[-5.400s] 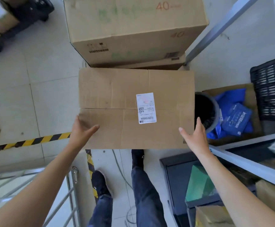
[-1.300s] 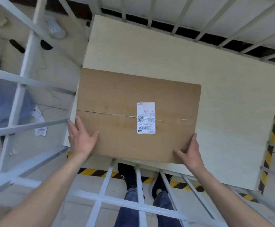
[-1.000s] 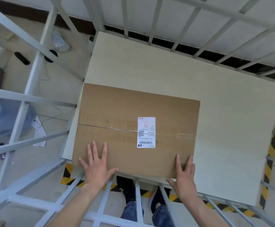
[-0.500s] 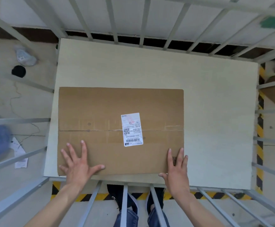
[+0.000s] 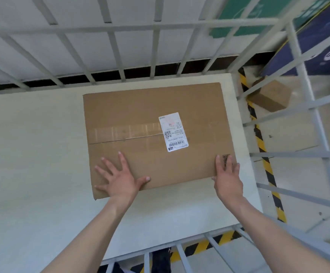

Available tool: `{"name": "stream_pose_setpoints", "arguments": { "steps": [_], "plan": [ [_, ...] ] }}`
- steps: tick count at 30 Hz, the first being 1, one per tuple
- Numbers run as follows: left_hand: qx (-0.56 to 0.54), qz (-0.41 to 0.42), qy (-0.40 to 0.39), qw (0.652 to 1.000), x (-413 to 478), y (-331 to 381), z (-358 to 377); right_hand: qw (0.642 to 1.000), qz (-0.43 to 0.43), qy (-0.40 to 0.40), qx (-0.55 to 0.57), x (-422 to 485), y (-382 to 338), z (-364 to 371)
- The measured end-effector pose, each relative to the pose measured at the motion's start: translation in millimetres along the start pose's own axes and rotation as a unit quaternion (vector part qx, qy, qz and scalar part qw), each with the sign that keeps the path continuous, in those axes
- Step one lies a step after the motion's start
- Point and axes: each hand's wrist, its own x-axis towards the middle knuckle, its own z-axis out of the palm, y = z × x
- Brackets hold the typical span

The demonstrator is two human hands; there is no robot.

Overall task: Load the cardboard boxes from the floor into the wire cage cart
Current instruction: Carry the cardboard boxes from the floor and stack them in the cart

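Warehouse or parcel depot: grey-white metal wire cage cart (image 5: 132,27), yellow-and-black hazard tape (image 5: 262,146) on a pale hard floor (image 5: 290,136). Flat brown cardboard box (image 5: 140,115) with a white barcode shipping label (image 5: 173,132) sits inside the cage. A smaller brown cardboard box (image 5: 270,96) lies outside.

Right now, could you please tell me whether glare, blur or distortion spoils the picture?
Head view, glare: a pale sheen streaks the cardboard box along its taped seam; head view, distortion: bars of the wire cage cart bow and splay; head view, blur: the right-hand bars smear, and the shipping label print is unreadable.
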Motion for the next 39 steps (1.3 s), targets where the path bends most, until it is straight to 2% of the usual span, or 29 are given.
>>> {"name": "stream_pose_setpoints", "arguments": {
  "steps": [2,7,14,19,25,28,32,39],
  "plan": [
    [-0.011,0.005,0.011,1.0,7.1,41.1,-1.1,1.0,0.002,0.022,0.01,15.0,5.8,-13.3],
    [-0.008,0.03,0.032,0.999,22.3,121.3,-5.2,0.992,-0.095,-0.004,0.078,35.8,-14.4,-24.4],
    [0.066,0.101,0.028,0.992,43.5,181.9,-34.4,0.992,-0.046,-0.039,0.108,90.9,-5.7,-56.5],
    [0.144,0.142,0.024,0.979,46.6,205.4,-43.8,0.991,-0.05,-0.063,0.103,116.6,18.8,-74.8],
    [0.147,0.15,0.042,0.977,48.3,204.1,-34.7,0.989,-0.051,-0.073,0.115,115.7,24.3,-67.8],
    [0.141,0.159,0.009,0.977,52.4,202.1,-41.8,0.988,-0.047,-0.068,0.134,117.3,25.8,-78.1],
    [0.098,0.199,-0.031,0.975,42.6,179.1,-63.6,0.993,-0.044,-0.047,0.099,93.0,25.1,-94.7],
    [0.186,0.235,0.015,0.954,-40.5,130.2,-135.8,0.993,-0.053,-0.03,0.105,-5.8,4.5,-144.3]
  ]
}}
